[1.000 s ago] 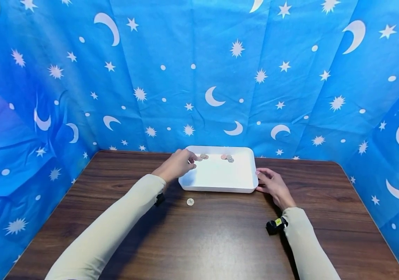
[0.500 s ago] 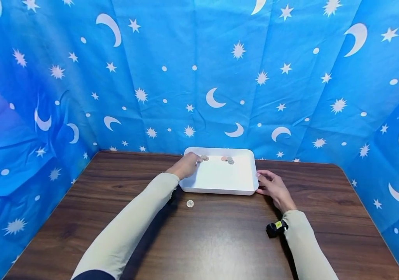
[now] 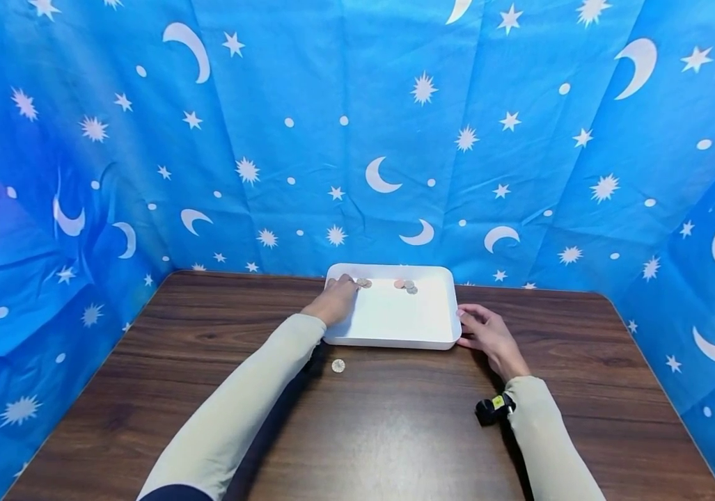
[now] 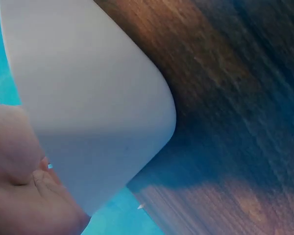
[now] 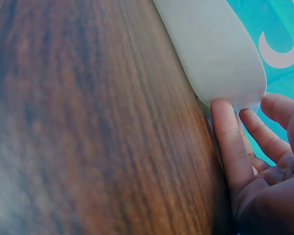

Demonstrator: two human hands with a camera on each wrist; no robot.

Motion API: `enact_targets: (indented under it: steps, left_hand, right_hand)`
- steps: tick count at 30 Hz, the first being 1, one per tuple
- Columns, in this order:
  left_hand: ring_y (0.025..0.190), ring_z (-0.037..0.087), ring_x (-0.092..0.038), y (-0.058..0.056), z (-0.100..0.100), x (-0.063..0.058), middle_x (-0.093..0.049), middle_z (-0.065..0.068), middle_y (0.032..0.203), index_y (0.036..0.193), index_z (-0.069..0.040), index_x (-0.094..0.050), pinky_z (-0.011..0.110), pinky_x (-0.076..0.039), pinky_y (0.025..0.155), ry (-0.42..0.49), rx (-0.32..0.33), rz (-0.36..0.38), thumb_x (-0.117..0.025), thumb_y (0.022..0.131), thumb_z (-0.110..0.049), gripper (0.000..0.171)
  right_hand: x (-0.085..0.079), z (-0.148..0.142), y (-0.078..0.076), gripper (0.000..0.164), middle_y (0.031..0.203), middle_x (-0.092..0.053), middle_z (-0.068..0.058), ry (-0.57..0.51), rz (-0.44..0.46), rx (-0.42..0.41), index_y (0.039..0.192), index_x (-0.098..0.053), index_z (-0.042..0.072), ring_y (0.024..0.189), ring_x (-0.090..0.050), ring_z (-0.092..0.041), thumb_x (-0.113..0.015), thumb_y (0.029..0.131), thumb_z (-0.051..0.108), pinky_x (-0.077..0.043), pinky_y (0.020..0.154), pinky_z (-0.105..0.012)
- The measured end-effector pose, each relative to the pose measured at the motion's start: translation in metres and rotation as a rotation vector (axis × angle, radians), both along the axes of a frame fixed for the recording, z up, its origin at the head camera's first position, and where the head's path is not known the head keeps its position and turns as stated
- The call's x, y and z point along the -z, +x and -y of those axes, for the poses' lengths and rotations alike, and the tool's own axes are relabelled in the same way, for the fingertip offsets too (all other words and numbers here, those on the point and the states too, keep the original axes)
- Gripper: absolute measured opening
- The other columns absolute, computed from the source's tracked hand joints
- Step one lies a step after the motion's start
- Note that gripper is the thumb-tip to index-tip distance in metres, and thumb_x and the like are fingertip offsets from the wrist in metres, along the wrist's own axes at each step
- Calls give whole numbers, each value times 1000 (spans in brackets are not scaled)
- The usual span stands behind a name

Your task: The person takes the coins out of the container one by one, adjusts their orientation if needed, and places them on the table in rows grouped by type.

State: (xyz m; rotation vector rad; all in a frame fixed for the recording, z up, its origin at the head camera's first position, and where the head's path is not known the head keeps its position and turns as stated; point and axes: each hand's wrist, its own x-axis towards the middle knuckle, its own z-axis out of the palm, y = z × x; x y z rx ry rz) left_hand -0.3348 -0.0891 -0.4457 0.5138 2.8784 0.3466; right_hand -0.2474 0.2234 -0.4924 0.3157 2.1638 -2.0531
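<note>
A white rectangular tray (image 3: pixel 404 320) stands near the back of the table. My left hand (image 3: pixel 335 299) reaches over its left side, fingertips down beside a small group of coins (image 3: pixel 365 283). Whether they pinch a coin is hidden; the left wrist view has only part of that hand (image 4: pixel 17 161) behind the tray's wall (image 4: pixel 98 88). At the tray's front right corner, my right hand (image 3: pixel 487 334) holds the edge, with fingertips (image 5: pixel 223 110) against the outer wall. A second coin group (image 3: pixel 410 286), one coppery, lies toward the back inside the tray.
A single silvery coin (image 3: pixel 338 365) lies on the brown wood-grain table (image 3: pixel 388 431), just in front of the tray. Behind and at both sides hangs a blue cloth (image 3: pixel 307 153) with moons and stars. A black wrist camera (image 3: pixel 492 409) sits on the right wrist.
My left hand has moved right and farther over the tray, down to the left coin group. My right hand stays at the tray's corner. The coin on the table has not moved.
</note>
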Motion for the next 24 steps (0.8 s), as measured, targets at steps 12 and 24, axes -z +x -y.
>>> enact_targets:
  steps: [12, 24]
  left_hand:
    - [131, 40, -52, 5, -5, 6, -56, 18, 146, 143, -3, -63, 51, -49, 108, -71, 66, -93, -43, 112, -2, 37]
    - [140, 37, -46, 17, -12, 12, -53, 12, 155, 153, -11, -56, 51, -46, 110, -130, 117, -89, -54, 106, 3, 49]
  right_hand:
    - [-1, 1, 0, 45, 126, -59, -17, 16, 7, -9, 149, -50, -4, 95, -66, -13, -55, 112, 21, -60, 80, -25]
    - [0, 1, 0, 46, 128, -58, -18, 31, 12, -8, 150, -50, -2, 96, -66, -12, -54, 112, 23, -60, 80, -24]
